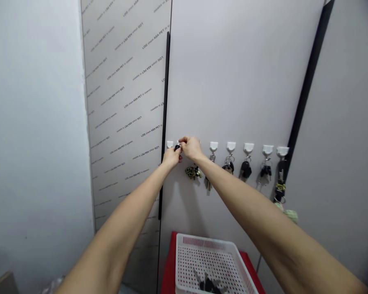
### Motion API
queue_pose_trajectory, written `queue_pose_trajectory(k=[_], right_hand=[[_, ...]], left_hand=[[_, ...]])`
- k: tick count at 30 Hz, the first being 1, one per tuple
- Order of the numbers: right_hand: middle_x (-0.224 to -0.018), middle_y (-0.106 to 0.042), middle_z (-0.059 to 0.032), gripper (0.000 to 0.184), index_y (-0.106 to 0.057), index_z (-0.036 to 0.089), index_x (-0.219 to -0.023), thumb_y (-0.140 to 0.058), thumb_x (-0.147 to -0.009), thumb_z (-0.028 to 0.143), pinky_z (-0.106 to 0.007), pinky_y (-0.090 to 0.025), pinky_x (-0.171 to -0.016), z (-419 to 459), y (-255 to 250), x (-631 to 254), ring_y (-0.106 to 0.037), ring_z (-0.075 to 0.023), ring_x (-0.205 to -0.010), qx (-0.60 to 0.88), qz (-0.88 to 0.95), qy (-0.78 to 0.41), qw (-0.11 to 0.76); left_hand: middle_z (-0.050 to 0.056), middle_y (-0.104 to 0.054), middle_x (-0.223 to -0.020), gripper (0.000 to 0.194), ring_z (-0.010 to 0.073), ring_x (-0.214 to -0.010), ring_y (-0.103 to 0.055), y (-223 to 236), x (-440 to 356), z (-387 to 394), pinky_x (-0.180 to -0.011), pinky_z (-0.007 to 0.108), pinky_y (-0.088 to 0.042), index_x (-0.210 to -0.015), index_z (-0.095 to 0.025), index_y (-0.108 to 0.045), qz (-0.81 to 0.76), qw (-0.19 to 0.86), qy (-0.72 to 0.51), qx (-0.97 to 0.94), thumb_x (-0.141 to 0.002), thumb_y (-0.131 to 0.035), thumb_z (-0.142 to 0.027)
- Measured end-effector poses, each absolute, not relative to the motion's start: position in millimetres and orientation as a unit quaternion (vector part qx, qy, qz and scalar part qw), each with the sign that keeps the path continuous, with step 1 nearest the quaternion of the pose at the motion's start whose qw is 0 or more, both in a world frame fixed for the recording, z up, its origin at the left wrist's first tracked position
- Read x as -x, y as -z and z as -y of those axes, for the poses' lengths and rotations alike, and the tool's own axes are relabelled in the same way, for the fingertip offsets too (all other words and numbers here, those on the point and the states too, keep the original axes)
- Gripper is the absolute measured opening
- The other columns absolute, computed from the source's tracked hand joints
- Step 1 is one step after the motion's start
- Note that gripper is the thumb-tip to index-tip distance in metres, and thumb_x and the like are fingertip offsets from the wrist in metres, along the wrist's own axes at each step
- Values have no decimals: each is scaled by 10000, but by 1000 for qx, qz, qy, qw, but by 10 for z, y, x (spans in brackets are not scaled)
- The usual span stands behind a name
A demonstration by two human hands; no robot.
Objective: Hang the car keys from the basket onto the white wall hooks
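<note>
Both hands meet at the left end of a row of white hooks on the pale cabinet door. My left hand (171, 157) is closed on a small bunch of keys with a black head (177, 147). Beside it, my right hand (190, 148) pinches the top of the same bunch, at its ring; the fingers cover most of it. The leftmost hook (169, 144) is just left of the hands and bears nothing I can see. Below my right hand hangs a brass-coloured bunch of keys (190, 172), its hook mostly hidden behind the hand.
More keys (245, 169) hang from the hooks to the right, the last with a black lanyard (281, 171). Below, a white perforated basket (233, 248) holds several loose keys (209, 284) and stands on something red (169, 261). A black handle strip (166, 81) runs down the door's left edge.
</note>
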State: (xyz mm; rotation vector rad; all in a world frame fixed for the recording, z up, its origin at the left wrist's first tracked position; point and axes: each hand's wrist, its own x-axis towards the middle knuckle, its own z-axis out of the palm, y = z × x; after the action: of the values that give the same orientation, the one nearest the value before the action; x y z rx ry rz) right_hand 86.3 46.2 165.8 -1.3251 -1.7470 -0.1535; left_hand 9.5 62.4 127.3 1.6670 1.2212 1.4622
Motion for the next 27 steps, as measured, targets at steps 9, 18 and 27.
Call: queue_pose_trajectory(k=[9,18,27], right_hand=[[-754,-613,-62,285,-573,115,-856,-372,-655,93,-169,-402,-579,-430,-1699,-820,-541,-90,-612,574,717,52,393],[-848,-595,-62,289,-555,139,-889,-355,-682,116,-191,-376,-700,-558,-1374,-977,-527,-112,-769,537,733,115,402],[-735,-607,-77,252,-584,113,-816,-394,-652,84,-199,-379,-647,-598,-1461,-844,-536,-127,-695,588,720,106,353]], left_hand=[[-41,-436,-403,185,44,-329,-423,-1329,-63,-519,-373,150,-331,-647,-123,-473,-486,298,-496,-655,-709,-356,-252],[-31,-442,-434,179,44,-361,-421,-1105,-80,-521,-403,157,-361,-681,-119,-482,-474,300,-478,-676,-717,-352,-238],[-22,-429,-402,201,67,-340,-424,-1082,-66,-635,-388,184,-351,-637,-106,-488,-501,315,-472,-654,-702,-371,-257]])
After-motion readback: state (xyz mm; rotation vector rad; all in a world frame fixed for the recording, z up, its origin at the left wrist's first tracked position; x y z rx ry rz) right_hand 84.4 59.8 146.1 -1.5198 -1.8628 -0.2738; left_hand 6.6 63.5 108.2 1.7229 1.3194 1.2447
